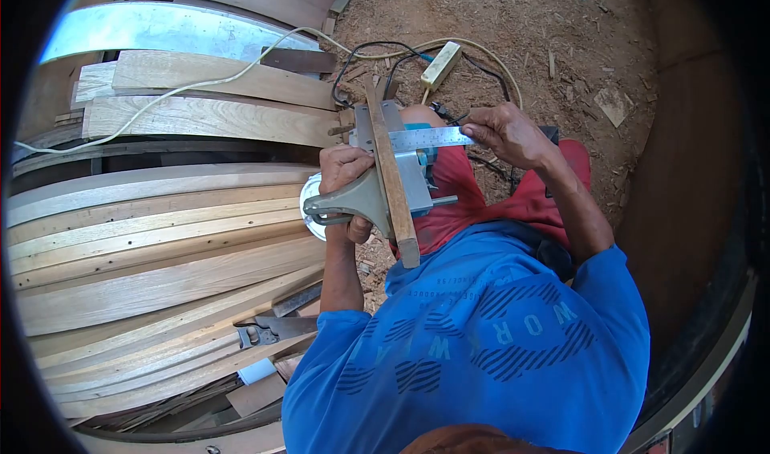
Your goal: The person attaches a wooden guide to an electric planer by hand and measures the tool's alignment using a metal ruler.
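Note:
My left hand (346,169) is closed round a grey-green metal bracket (359,201) on the side of a teal power tool (423,183) with a flat metal face. A narrow wooden strip (389,177) lies lengthwise over the tool, its near end sticking out past it. Between thumb and fingers, my right hand (505,135) pinches the right end of a steel ruler (433,138). The ruler lies across the metal face, and its left end reaches the wooden strip. Part of the tool is hidden under the strip and ruler.
Long boards (160,249) are stacked on the left, with a handsaw (277,330) on them. A pale cable (172,93) crosses the upper boards. A power strip (441,66) and black cords lie on the ground (553,21), which is strewn with wood chips. A dark curved surface (690,173) stands right.

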`<state>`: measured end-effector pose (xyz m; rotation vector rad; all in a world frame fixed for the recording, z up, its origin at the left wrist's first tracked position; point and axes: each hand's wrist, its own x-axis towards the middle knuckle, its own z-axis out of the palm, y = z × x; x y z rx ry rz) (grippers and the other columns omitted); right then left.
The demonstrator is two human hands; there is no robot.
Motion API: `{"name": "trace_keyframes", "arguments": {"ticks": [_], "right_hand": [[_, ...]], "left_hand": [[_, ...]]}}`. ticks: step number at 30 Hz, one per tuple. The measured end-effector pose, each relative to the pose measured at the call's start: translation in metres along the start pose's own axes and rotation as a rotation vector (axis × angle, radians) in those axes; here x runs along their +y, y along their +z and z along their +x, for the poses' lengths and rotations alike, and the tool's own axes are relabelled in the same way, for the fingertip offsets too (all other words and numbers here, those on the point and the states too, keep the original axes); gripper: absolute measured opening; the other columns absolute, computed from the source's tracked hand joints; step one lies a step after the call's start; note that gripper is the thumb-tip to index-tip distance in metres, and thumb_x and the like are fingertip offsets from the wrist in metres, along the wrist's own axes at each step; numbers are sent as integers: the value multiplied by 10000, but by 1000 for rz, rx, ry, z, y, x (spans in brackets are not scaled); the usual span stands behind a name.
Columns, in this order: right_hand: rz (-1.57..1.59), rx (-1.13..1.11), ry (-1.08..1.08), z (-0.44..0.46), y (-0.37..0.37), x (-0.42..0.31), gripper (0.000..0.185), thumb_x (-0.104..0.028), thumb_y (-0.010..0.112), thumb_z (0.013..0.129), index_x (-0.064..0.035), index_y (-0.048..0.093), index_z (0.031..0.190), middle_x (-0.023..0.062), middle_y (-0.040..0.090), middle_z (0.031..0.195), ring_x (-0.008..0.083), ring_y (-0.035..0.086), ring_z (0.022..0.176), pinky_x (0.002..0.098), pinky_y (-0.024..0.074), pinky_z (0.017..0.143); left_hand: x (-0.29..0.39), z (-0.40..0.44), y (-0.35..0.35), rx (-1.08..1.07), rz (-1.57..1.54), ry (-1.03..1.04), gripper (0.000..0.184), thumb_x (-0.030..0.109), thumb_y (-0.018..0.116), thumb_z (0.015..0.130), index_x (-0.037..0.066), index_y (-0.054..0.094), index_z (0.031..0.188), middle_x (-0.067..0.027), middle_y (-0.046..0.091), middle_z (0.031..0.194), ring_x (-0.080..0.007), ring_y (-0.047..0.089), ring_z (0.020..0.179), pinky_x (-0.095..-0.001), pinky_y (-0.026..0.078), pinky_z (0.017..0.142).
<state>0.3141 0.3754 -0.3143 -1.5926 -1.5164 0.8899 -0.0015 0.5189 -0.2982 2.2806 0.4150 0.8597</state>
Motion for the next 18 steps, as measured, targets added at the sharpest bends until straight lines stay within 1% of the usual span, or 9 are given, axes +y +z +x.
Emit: {"name": "trace_keyframes", "arguments": {"ticks": [2,10,13,16,18], "right_hand": [[10,11,-10,0,2,3,326,-278,651,1047,21,647,917,251,598,749,449,598,717,506,446,660],[0,-4,-7,0,0,0,334,-275,652,1048,26,631,904,253,574,737,450,572,703,508,436,654],[14,-8,11,-1,1,0,332,-272,652,1049,26,631,905,252,572,735,448,566,698,506,436,653],[17,-13,27,-1,1,1,327,-272,653,1049,26,633,913,254,575,737,447,568,699,504,438,655],[17,-14,30,-1,0,1,326,-272,654,1049,25,635,917,256,576,739,447,569,700,504,439,655]], "left_hand": [[-3,-2,-1,-11,-2,-8,873,800,473,899,0,743,1123,-170,698,1054,-339,588,1053,-489,443,998],[14,5,5,81,0,-4,874,792,479,895,-12,741,1117,-176,698,1052,-345,588,1049,-489,443,992],[11,4,5,67,-27,21,886,812,525,921,-15,733,1162,-183,678,1095,-314,575,1077,-481,445,990],[11,4,2,26,-59,4,928,845,493,913,-15,732,1167,-182,672,1142,-317,565,1122,-487,434,1032],[13,7,4,60,-21,4,905,816,461,913,-11,740,1152,-182,693,1093,-334,580,1080,-483,442,1006]]}}
